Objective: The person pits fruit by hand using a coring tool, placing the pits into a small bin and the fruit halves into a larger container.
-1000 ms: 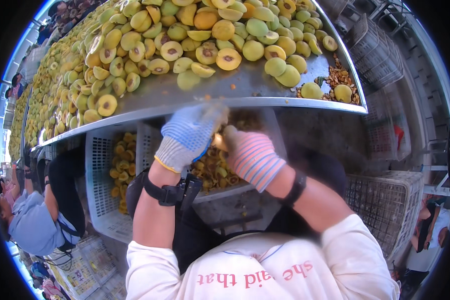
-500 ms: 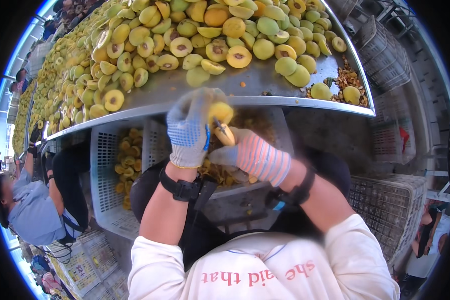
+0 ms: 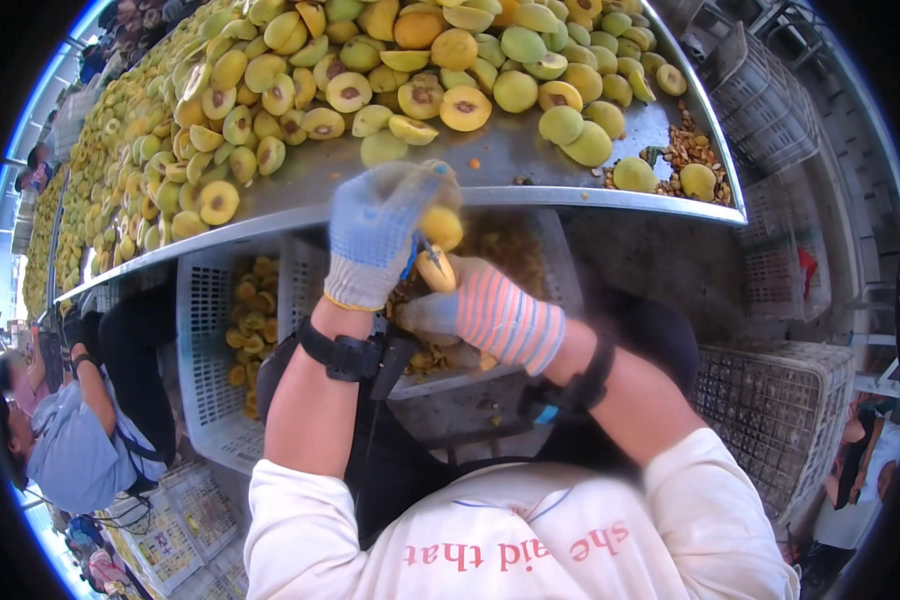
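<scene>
Over the crates, just in front of the metal table edge, my left hand (image 3: 375,238) in a grey glove with blue dots is closed around a yellow apricot (image 3: 442,228). My right hand (image 3: 505,315), in a red-and-white striped glove with grey fingertips, grips a small pitting knife with a pale wooden handle (image 3: 436,272). Its dark metal tip is against or right beside the apricot; exactly how they touch is blurred. Halved and whole apricots (image 3: 465,108) lie heaped on the metal table (image 3: 430,165) beyond my hands.
A pile of brown pits (image 3: 685,150) sits at the table's right corner. Below are a white crate (image 3: 205,400) with cut apricots (image 3: 255,310) and another crate (image 3: 560,265) under my hands. Grey crates (image 3: 775,425) stand at the right. Another person (image 3: 90,440) sits at the left.
Both hands have shifted slightly left, still holding the apricot and the knife. The knife handle has turned a little. The person at the left has moved slightly.
</scene>
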`<action>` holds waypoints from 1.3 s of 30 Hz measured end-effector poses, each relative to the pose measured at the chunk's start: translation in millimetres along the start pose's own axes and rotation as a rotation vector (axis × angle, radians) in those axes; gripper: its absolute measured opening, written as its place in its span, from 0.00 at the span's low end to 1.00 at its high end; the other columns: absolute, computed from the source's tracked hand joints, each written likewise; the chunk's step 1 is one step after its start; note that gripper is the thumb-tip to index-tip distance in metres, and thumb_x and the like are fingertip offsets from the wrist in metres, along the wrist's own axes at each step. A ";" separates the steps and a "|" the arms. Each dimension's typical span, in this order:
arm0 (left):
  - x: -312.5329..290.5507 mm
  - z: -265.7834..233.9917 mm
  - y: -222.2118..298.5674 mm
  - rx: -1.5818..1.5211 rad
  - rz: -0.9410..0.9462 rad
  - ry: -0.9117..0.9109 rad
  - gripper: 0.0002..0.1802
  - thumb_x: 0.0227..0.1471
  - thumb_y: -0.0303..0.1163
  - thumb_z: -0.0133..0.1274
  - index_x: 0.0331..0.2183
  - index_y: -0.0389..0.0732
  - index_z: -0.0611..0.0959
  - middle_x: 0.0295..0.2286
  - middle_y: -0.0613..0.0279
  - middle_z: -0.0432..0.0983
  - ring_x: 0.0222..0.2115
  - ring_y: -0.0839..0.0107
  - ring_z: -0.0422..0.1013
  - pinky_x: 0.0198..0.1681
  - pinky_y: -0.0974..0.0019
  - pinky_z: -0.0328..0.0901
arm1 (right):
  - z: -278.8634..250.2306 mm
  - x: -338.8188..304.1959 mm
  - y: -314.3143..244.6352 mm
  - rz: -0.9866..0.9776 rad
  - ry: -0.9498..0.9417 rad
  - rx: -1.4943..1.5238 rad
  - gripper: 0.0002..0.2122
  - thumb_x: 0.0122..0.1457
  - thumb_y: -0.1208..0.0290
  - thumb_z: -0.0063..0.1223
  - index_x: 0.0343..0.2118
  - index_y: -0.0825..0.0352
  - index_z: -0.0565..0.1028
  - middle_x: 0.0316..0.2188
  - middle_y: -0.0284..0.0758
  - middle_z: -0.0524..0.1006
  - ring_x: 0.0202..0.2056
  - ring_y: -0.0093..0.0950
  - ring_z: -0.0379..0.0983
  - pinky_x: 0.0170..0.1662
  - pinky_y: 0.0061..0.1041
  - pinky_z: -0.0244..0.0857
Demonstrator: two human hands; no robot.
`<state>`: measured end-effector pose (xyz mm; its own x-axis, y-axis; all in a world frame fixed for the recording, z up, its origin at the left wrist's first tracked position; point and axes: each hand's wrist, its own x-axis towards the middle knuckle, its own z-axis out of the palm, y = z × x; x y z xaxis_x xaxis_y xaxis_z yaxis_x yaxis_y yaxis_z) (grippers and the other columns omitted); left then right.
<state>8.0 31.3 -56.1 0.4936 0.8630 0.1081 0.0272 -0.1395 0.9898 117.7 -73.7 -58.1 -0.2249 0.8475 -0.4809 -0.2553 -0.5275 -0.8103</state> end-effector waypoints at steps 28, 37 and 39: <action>-47.2 -105.8 4.9 0.137 0.085 0.421 0.16 0.61 0.39 0.51 0.37 0.34 0.82 0.28 0.59 0.79 0.30 0.70 0.76 0.33 0.71 0.71 | -32.1 -30.5 5.2 -0.062 -0.055 -0.937 0.18 0.48 0.62 0.66 0.38 0.67 0.75 0.27 0.40 0.79 0.31 0.36 0.78 0.36 0.33 0.70; -36.3 -73.9 30.6 0.311 0.081 0.389 0.17 0.59 0.33 0.54 0.47 0.33 0.79 0.43 0.59 0.75 0.42 0.72 0.71 0.49 0.70 0.65 | -33.5 -83.4 -51.5 -0.107 0.168 -1.244 0.17 0.51 0.58 0.62 0.38 0.64 0.75 0.27 0.45 0.79 0.34 0.45 0.77 0.36 0.39 0.70; -27.4 -28.7 33.7 0.059 -0.048 0.144 0.15 0.59 0.31 0.53 0.46 0.34 0.79 0.41 0.61 0.76 0.40 0.76 0.71 0.44 0.74 0.65 | -76.2 -82.9 -59.1 -0.068 0.395 -1.228 0.17 0.53 0.56 0.59 0.40 0.63 0.76 0.29 0.45 0.79 0.34 0.44 0.77 0.37 0.38 0.70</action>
<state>-29.6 16.9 -23.1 0.3607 0.9295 0.0768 0.1006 -0.1207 0.9876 223.1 -108.3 4.1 0.0998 0.9414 -0.3220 0.8185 -0.2617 -0.5115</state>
